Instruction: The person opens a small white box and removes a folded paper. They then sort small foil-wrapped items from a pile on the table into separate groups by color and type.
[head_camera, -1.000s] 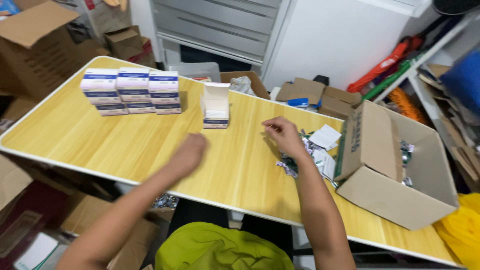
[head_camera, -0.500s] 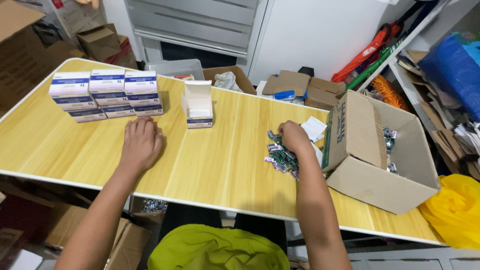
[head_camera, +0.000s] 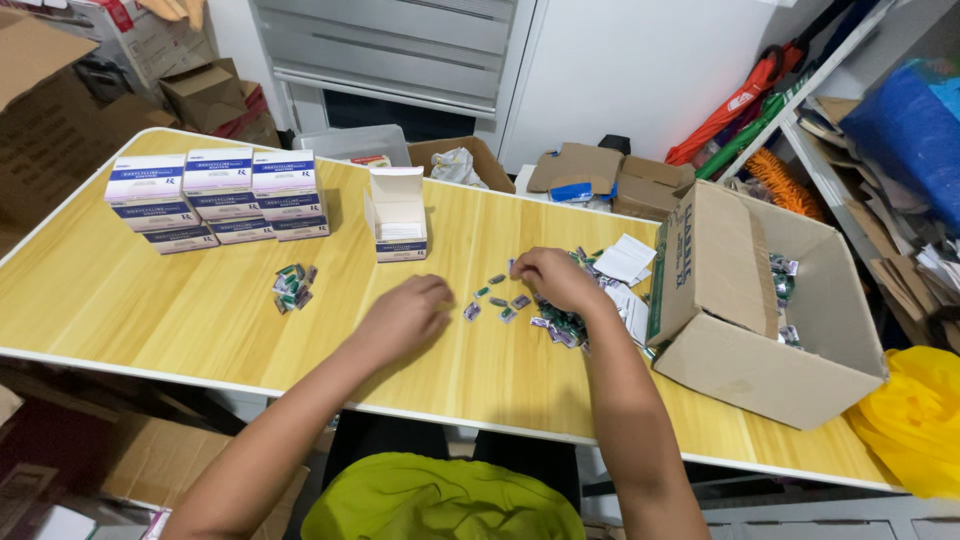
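Both hands were down on the wooden bench (head_camera: 150, 330), working among small green foil sachets. The right hand (head_camera: 552, 280) lay palm down with fingers curled over the near edge of the main heap of sachets (head_camera: 560, 325); whether it gripped any could not be told. The left hand (head_camera: 405, 315) rested loosely cupped, fingers bent toward the bench, with nothing visible in it. Between the two hands lay a short scatter of loose sachets (head_camera: 497, 300), strung roughly left to right, touching neither hand but just beside the left fingertips and closer still to the right hand. The main heap extended from the right hand toward the open cardboard carton (head_camera: 760, 360), which held more sachets. A second small pile of sachets (head_camera: 290, 286) sat well apart to the left, beyond the left hand and nearer that hand than the right. An open white box (head_camera: 398, 215) stood upright behind the scatter, with stacked white-and-blue boxes (head_camera: 215, 195) farther left.
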